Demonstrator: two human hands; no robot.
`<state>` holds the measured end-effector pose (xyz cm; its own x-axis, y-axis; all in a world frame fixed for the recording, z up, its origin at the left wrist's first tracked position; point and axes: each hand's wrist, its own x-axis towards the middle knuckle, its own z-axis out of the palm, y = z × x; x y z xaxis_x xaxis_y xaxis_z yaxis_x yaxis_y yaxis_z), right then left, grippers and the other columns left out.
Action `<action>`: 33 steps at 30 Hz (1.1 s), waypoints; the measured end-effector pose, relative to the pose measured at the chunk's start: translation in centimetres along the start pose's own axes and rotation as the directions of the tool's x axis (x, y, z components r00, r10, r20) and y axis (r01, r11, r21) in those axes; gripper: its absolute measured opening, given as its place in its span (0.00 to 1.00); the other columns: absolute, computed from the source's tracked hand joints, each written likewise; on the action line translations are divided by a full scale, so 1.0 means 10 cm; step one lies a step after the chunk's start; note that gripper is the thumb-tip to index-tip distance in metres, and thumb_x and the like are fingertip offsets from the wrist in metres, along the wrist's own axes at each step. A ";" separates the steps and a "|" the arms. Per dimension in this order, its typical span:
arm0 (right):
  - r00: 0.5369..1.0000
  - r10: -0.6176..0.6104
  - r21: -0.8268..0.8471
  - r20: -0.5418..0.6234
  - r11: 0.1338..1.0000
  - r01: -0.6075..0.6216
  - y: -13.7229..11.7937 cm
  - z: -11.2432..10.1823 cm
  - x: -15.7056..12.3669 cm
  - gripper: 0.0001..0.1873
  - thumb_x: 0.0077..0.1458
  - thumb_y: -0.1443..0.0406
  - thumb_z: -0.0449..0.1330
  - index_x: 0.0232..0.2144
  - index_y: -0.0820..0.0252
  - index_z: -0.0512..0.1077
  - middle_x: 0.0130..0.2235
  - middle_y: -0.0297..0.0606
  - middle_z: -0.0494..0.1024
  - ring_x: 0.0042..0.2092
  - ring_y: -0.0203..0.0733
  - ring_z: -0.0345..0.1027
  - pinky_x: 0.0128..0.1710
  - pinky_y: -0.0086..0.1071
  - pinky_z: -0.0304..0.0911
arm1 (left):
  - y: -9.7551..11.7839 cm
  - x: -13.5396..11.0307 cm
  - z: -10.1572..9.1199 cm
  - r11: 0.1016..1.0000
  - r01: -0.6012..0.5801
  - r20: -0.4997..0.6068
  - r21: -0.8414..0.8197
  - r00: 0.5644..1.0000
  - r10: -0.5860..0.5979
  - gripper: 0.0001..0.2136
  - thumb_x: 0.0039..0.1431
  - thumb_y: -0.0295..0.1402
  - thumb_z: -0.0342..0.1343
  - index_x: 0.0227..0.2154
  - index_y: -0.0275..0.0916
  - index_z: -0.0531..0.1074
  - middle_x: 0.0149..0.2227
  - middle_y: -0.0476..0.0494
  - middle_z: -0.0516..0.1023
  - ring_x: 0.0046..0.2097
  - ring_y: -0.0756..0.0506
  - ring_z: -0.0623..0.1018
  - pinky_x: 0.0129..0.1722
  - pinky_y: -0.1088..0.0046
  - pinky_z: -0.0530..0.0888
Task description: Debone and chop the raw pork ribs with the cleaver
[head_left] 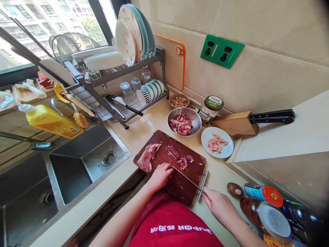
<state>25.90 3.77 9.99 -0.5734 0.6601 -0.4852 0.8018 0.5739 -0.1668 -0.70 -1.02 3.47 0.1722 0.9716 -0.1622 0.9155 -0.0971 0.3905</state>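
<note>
My right hand (pixel 214 200) is closed round the handle of a kitchen knife (pixel 187 179), whose thin blade crosses the dark red cutting board (pixel 189 197) toward my left hand. On the board, my left hand (pixel 161 175) has its fingers curled together near the knife's tip; what they hold, if anything, is hidden. Just beyond the fingers lie a strip of raw meat (pixel 172 152) and several small cut pieces (pixel 183 162). A larger slab of raw meat (pixel 149 157) rests at the board's left end. The board has a metal handle (pixel 203 186) on its right side.
Behind the board stand a metal bowl of cut meat (pixel 182 124), a white plate with pale trimmings (pixel 217 143) and a lidded jar (pixel 210 109). A wooden knife block (pixel 235 124) leans right. The sink (pixel 87 154) and dish rack (pixel 123 73) are left; bottles (pixel 253 209) crowd the right.
</note>
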 end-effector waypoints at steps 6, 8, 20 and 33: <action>1.000 -0.003 -0.169 -0.004 0.986 0.002 -0.02 -0.10 0.05 0.10 0.56 0.67 0.46 0.33 0.53 0.67 0.29 0.37 0.77 0.28 0.43 0.73 0.20 0.29 0.46 | 0.08 0.00 0.08 0.993 0.112 0.005 0.048 0.994 -0.113 0.09 0.58 0.28 0.46 0.38 0.40 0.70 0.46 0.41 0.68 0.47 0.41 0.66 0.44 0.62 0.65; 1.000 -0.023 -0.190 -0.004 0.982 0.022 0.00 -0.14 0.08 0.10 0.56 0.68 0.47 0.32 0.54 0.67 0.28 0.37 0.76 0.28 0.43 0.73 0.20 0.28 0.46 | 0.09 -0.01 0.10 0.991 0.131 -0.001 0.035 0.991 -0.131 0.09 0.58 0.29 0.45 0.38 0.41 0.70 0.47 0.42 0.68 0.49 0.41 0.65 0.45 0.62 0.64; 0.996 -0.017 -0.226 0.085 0.973 0.036 0.16 0.05 0.25 0.11 0.55 0.70 0.47 0.35 0.55 0.67 0.30 0.40 0.77 0.30 0.47 0.74 0.21 0.28 0.52 | 0.11 0.00 0.12 0.984 0.179 0.020 -0.008 0.984 -0.179 0.11 0.57 0.26 0.45 0.38 0.42 0.70 0.45 0.43 0.68 0.49 0.42 0.65 0.44 0.62 0.63; 0.994 -0.037 0.037 -0.102 0.999 0.040 0.21 0.25 0.09 0.11 0.57 0.65 0.46 0.31 0.55 0.68 0.28 0.35 0.76 0.29 0.39 0.71 0.24 0.27 0.52 | 0.10 0.06 -0.10 0.967 0.189 -0.056 -0.172 0.978 -0.201 0.12 0.52 0.28 0.48 0.40 0.41 0.68 0.41 0.42 0.69 0.44 0.44 0.69 0.44 0.66 0.66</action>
<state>27.50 4.35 7.08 -0.6165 0.6846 -0.3889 0.7835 0.5820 -0.2176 -0.07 -0.35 4.64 -0.0362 0.9817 -0.1867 0.8553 0.1271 0.5023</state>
